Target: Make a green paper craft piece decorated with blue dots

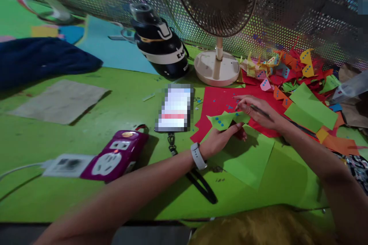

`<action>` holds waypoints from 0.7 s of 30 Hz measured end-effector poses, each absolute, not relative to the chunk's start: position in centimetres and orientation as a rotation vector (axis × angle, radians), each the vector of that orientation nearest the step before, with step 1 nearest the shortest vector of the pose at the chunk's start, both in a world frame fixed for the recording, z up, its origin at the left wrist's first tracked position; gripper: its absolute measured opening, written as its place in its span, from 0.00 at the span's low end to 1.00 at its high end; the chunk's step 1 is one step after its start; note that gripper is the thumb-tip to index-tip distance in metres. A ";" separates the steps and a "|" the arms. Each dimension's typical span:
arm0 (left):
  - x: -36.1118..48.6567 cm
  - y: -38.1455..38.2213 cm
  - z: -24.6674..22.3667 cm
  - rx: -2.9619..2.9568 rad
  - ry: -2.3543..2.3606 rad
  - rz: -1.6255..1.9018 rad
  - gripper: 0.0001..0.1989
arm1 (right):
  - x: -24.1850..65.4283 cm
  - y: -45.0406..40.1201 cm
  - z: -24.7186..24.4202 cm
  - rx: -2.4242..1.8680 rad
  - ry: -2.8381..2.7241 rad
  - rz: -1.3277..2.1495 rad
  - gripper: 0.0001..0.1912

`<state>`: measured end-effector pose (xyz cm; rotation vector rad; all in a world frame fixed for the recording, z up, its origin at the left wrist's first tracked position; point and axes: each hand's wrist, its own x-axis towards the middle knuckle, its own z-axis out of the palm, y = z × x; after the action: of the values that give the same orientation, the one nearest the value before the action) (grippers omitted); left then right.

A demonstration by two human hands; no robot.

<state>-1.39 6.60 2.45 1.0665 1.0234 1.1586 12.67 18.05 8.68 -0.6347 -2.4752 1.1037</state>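
My left hand, with a pale watch strap on its wrist, grips a folded green paper piece. Small blue squares are stuck on its left flap, and at least one shows on the right flap. My right hand is closed around a dark slim stick-like tool; whether it is a pen or tweezers I cannot tell. Its fingertips are just above the right flap. Tiny blue bits lie on the red paper behind. Under both hands rests a flat green sheet.
A phone lies left of my hands, near a purple power socket with a white plug. Behind stand a black bottle and a fan. Dotted folded papers are heaped at the right. Brown paper lies left.
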 end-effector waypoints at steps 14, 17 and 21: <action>-1.4 7.0 1.9 1.012 1.008 1.187 0.20 | 22.5 15.1 8.2 -0.567 -2.739 0.225 0.14; -1.4 7.0 1.8 1.040 1.003 1.190 0.20 | 24.2 12.8 7.9 -0.562 -2.795 0.011 0.14; -1.3 7.0 1.8 1.043 0.992 1.177 0.20 | 25.7 10.0 7.1 -0.572 -2.812 -0.198 0.13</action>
<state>-1.32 6.99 1.81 1.0426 0.9920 1.1766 25.68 9.98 7.07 -0.5717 -2.8122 -0.1981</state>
